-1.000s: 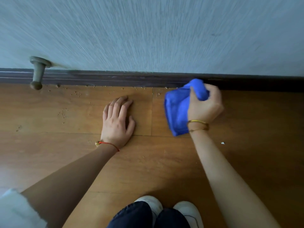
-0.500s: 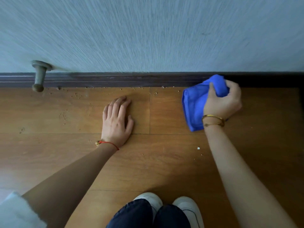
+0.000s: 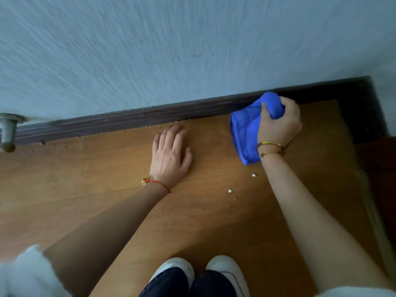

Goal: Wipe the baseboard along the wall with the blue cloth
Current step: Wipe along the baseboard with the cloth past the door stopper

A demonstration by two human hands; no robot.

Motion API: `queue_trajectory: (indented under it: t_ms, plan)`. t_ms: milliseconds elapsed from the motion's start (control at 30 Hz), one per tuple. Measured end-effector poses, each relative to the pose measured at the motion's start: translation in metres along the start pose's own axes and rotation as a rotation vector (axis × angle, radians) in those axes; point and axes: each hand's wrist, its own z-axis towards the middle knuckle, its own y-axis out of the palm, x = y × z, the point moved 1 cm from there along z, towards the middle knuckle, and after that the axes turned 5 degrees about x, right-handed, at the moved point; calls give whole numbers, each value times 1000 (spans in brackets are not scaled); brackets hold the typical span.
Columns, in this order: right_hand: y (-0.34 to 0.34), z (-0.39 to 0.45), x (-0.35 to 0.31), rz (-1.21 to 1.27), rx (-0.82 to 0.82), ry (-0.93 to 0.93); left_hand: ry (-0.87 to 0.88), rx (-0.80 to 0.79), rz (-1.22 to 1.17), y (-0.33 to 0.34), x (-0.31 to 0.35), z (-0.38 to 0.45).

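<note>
A dark brown baseboard (image 3: 137, 120) runs along the foot of the pale blue wall, slanting up to the right. My right hand (image 3: 279, 123) grips a bunched blue cloth (image 3: 244, 133) and presses its upper end against the baseboard near the right corner. The rest of the cloth hangs down over the wood floor. My left hand (image 3: 170, 156) rests flat on the floor with fingers spread, its fingertips close to the baseboard and left of the cloth.
A grey door stopper (image 3: 8, 133) sticks out of the baseboard at the far left. Crumbs and dust (image 3: 137, 128) lie along the baseboard, and small white scraps (image 3: 254, 175) lie on the floor. The wall turns a dark corner (image 3: 362, 108) at right. My shoes (image 3: 201, 269) are at the bottom.
My right hand has slid the cloth to the right along the baseboard, toward the corner. The view has tilted and shifted right; my left hand stays planted on the floor.
</note>
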Motion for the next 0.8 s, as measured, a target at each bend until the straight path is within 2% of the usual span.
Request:
queue_trajectory:
  t_ms: [133,333,533,600,667,800]
  plan:
    - [2,11,3,-20,2,-49,44,-53,-19,20,24,10]
    - [6,-9,4,33,-131,-102,56,1,-35,44,51,23]
    - [-13,36,40,1,95,148,45,-26,-29,48,50,24]
    - [-13,38,40,17,117,201,44,-28,-23,49,51,24]
    - [-6,26,33,-2,90,136,55,-15,-11,50,52,24]
    - [2,1,25,29,-113,-10,73,13,11,51,51,24]
